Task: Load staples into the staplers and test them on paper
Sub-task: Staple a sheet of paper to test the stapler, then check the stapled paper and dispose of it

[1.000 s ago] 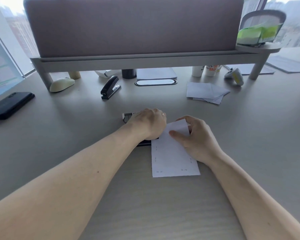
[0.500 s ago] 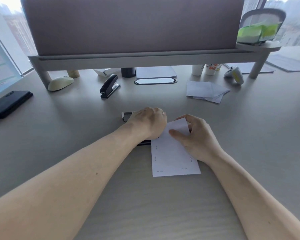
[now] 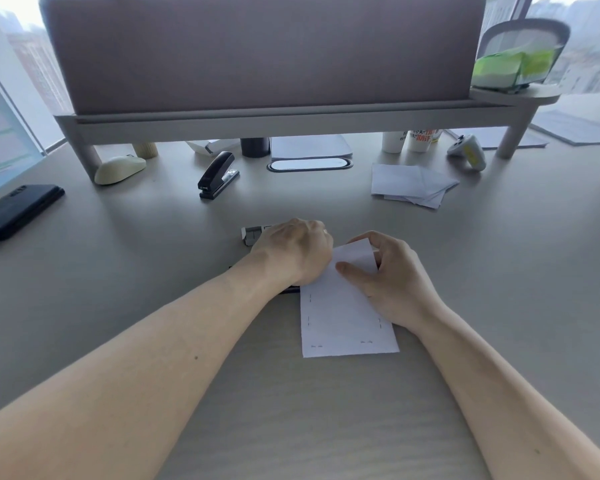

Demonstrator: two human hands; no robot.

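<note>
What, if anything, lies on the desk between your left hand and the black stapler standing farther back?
Nothing visible: bare desk separates the left hand from the black stapler. A small staple box sits just beside the hand.

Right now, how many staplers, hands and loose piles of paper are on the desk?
Staplers: 2, the black stapler at the back and the stapler under the left hand, mostly hidden
Hands: 2, left hand and right hand
Paper: 2, the stapled sheet and the loose stack
Total: 6

Pale desk (image 3: pixel 118 306), grey partition (image 3: pixel 264 53), daylit windows (image 3: pixel 586 46).
</note>
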